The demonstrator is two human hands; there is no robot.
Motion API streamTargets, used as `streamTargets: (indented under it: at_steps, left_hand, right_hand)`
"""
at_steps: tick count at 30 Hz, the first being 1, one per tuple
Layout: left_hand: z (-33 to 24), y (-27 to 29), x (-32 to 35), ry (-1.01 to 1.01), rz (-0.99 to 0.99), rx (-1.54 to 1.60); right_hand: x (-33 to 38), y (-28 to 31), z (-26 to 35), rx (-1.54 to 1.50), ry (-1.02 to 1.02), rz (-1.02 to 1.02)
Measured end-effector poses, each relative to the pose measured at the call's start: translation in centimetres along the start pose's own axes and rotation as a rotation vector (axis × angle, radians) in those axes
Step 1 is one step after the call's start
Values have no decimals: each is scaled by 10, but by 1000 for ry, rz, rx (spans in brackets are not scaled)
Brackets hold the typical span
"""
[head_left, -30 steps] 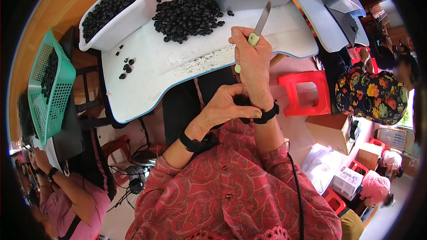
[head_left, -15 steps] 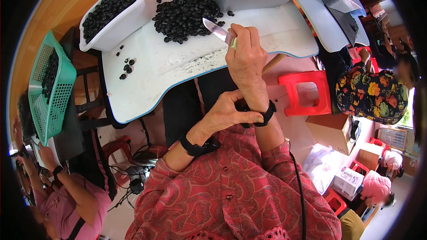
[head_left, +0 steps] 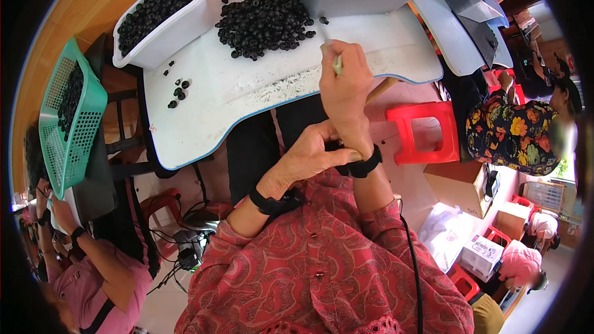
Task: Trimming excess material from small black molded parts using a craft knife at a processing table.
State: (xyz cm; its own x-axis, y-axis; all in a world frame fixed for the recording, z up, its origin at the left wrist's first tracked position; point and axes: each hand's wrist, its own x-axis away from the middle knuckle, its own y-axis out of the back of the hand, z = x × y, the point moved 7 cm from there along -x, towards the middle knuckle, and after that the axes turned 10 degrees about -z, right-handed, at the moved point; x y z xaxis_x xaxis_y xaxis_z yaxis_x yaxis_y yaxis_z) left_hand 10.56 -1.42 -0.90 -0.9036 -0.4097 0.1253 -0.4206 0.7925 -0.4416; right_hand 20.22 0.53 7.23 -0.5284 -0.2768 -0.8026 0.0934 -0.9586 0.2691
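1. Right hand grips a slim, pale-green-handled metal knife
2. Left hand, grip unclear, seemingly adjusts the opposite black wristband
3. Small, round black pieces lie heaped at the knife's ten o'clock
4. Any next move calls for blade care

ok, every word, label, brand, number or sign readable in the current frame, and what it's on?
None can be read for certain.
White carton: dark printing, too small and blurred.
Brown cardboard box: small dark marks low on it, too small.
White table: faint reddish mark at its left end, not legible.
Knife in the right hand, black parts: no lettering visible.
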Motion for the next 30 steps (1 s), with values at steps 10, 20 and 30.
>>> streamTargets:
  at_steps: [10,20,30]
  left_hand:
    - [-61,-22,32,-855,-370,-960]
    - [-60,-63,36,-989,-142,-1167]
    - [-55,-49,26,-1004,-134,-1188]
  right_hand:
    - [-3,0,-19,309,-11,174]
    - [28,-23,-15,374,-98,404]
    - [54,-44,-12,207,-246,451]
